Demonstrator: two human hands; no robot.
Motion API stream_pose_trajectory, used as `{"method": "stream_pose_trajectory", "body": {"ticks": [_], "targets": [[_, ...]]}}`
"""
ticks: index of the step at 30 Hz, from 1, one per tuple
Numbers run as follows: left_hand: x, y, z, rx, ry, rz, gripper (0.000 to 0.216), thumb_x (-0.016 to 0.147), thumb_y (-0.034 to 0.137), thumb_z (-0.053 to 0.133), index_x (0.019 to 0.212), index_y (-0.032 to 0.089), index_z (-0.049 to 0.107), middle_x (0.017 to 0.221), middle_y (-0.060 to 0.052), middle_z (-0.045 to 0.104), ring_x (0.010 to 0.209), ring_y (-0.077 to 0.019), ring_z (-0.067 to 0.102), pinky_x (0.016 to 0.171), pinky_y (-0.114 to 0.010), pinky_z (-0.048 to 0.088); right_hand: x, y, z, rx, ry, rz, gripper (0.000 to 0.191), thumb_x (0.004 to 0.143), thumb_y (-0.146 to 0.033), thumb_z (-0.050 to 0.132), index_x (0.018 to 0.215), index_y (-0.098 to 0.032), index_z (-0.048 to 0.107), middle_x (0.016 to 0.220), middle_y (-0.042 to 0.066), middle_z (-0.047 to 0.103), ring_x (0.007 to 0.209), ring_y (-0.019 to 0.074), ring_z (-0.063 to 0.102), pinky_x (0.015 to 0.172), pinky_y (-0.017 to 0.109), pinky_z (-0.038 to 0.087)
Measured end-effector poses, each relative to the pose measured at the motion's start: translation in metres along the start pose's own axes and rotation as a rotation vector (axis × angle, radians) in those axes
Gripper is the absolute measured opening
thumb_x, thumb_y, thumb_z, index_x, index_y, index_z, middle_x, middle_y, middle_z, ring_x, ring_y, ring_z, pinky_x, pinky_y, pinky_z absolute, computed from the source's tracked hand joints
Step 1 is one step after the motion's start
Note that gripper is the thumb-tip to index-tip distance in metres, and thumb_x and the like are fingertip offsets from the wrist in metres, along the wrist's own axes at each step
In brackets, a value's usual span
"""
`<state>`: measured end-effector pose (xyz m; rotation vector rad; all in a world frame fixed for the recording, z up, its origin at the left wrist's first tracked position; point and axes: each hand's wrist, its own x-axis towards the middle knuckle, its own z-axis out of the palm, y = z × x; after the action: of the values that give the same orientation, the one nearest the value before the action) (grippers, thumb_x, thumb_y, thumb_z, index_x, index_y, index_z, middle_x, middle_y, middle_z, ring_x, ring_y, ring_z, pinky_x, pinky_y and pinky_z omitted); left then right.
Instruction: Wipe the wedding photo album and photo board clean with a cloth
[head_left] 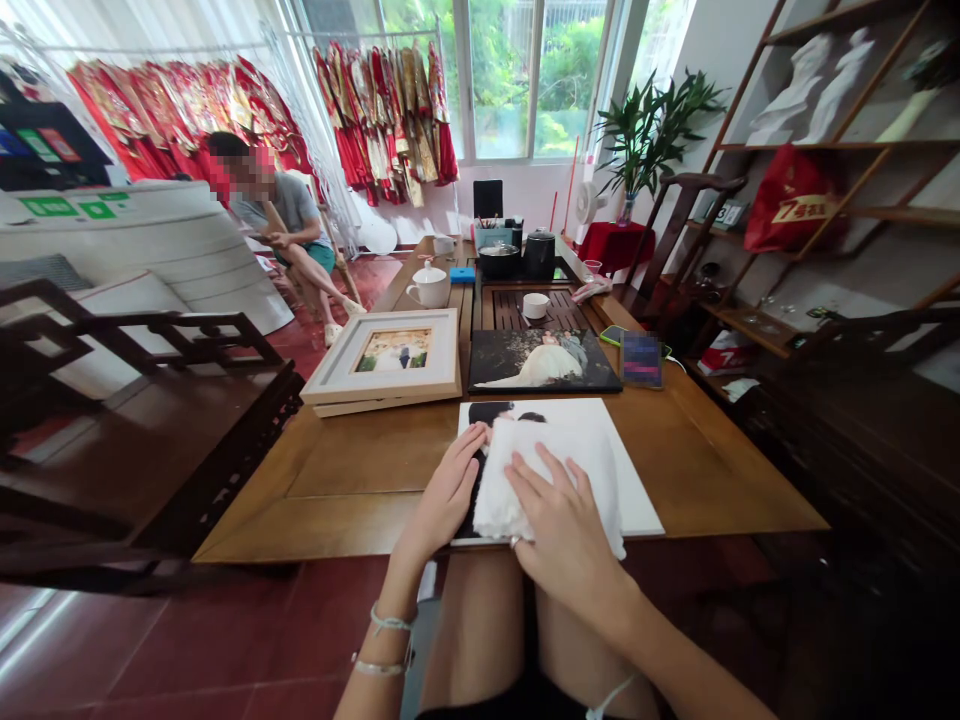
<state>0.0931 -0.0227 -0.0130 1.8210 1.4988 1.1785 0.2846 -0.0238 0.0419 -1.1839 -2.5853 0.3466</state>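
Note:
A white cloth point(600, 470) lies spread over a photo panel point(636, 500) at the near edge of the wooden table. Part of the printed picture, with dark hair, shows above the cloth. My right hand point(559, 510) rests flat on the cloth, its fingers spread. Along the panel's left side, my left hand point(450, 490) lies with its fingers stretched out, touching the panel beside the cloth. Beyond the panel lies a dark photo panel point(547, 362) showing a white gown. To its left, a pale framed photo point(382, 360) sits on top of another frame.
Farther back on the table point(337, 470) stand a white lidded cup point(430, 287), a small white bowl point(535, 305), a black kettle point(540, 256) and a blue box point(462, 274). A phone point(642, 360) lies at the right. Another person point(277, 200) sits at the left.

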Motion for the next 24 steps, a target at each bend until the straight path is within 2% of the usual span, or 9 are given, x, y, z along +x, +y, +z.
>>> {"method": "stream_pose_trajectory", "body": {"ticks": [3, 6, 9, 12, 16, 18, 20, 24], "targets": [[0.0, 0.002, -0.001, -0.013, 0.01, -0.001, 0.043, 0.101, 0.035, 0.032, 0.138, 0.02, 0.049, 0.153, -0.009, 0.04, 0.144, -0.0197, 0.032, 0.123, -0.043, 0.02, -0.019, -0.018, -0.001, 0.067, -0.078, -0.058, 0.071, 0.071, -0.018, 0.055, 0.141, -0.01, 0.047, 0.15, 0.01, 0.043, 0.143, 0.0361, 0.021, 0.112, 0.059, 0.018], [0.001, 0.003, -0.001, -0.023, 0.008, -0.001, 0.043, 0.102, 0.034, 0.03, 0.138, 0.018, 0.049, 0.153, -0.01, 0.041, 0.144, -0.0191, 0.034, 0.123, -0.043, 0.021, -0.037, -0.025, -0.004, 0.122, -0.141, -0.12, 0.072, 0.069, -0.018, 0.054, 0.14, -0.01, 0.048, 0.151, 0.011, 0.043, 0.144, 0.0354, 0.02, 0.112, 0.059, 0.018], [0.0, 0.004, -0.001, 0.008, 0.006, -0.005, 0.042, 0.102, 0.033, 0.031, 0.138, 0.02, 0.048, 0.153, -0.009, 0.04, 0.144, -0.0189, 0.033, 0.122, -0.044, 0.022, -0.046, -0.015, -0.009, 0.159, -0.13, -0.157, 0.07, 0.063, -0.013, 0.052, 0.132, -0.016, 0.057, 0.146, 0.006, 0.05, 0.143, 0.0298, 0.024, 0.112, 0.052, 0.022], [0.0, 0.005, -0.001, 0.064, -0.014, 0.01, 0.042, 0.101, 0.033, 0.037, 0.14, 0.023, 0.046, 0.155, -0.008, 0.038, 0.145, -0.0202, 0.031, 0.122, -0.045, 0.022, -0.043, 0.009, -0.013, 0.145, -0.059, -0.123, 0.067, 0.059, -0.008, 0.049, 0.124, -0.019, 0.063, 0.139, 0.005, 0.057, 0.14, 0.0274, 0.031, 0.112, 0.049, 0.024], [0.0, 0.004, -0.002, 0.101, -0.034, 0.028, 0.043, 0.099, 0.031, 0.042, 0.141, 0.023, 0.046, 0.155, -0.009, 0.037, 0.145, -0.0215, 0.031, 0.122, -0.045, 0.022, -0.014, 0.054, -0.019, 0.099, 0.017, -0.129, 0.065, 0.06, -0.005, 0.05, 0.123, -0.016, 0.063, 0.137, 0.01, 0.058, 0.139, 0.0308, 0.035, 0.109, 0.053, 0.027], [0.001, 0.002, -0.002, 0.103, -0.034, 0.035, 0.043, 0.099, 0.03, 0.042, 0.141, 0.023, 0.046, 0.155, -0.009, 0.037, 0.145, -0.0217, 0.031, 0.122, -0.046, 0.022, 0.01, 0.076, -0.024, 0.128, -0.033, -0.218, 0.062, 0.063, -0.006, 0.053, 0.123, -0.018, 0.063, 0.135, 0.01, 0.06, 0.138, 0.031, 0.037, 0.107, 0.052, 0.03], [0.001, 0.001, -0.002, 0.102, -0.032, 0.044, 0.043, 0.099, 0.03, 0.042, 0.141, 0.024, 0.045, 0.155, -0.009, 0.037, 0.145, -0.0216, 0.031, 0.122, -0.046, 0.022, 0.038, 0.094, -0.03, 0.155, -0.101, -0.308, 0.06, 0.066, -0.007, 0.054, 0.124, -0.02, 0.063, 0.134, 0.01, 0.061, 0.137, 0.031, 0.039, 0.108, 0.052, 0.029], [0.0, -0.001, -0.002, 0.107, -0.031, 0.037, 0.043, 0.099, 0.031, 0.042, 0.141, 0.024, 0.045, 0.155, -0.009, 0.038, 0.145, -0.0215, 0.031, 0.121, -0.046, 0.023, 0.09, 0.107, -0.033, 0.173, -0.196, -0.45, 0.069, 0.062, -0.002, 0.052, 0.128, -0.019, 0.061, 0.133, 0.009, 0.061, 0.138, 0.0298, 0.039, 0.11, 0.051, 0.027]]}}
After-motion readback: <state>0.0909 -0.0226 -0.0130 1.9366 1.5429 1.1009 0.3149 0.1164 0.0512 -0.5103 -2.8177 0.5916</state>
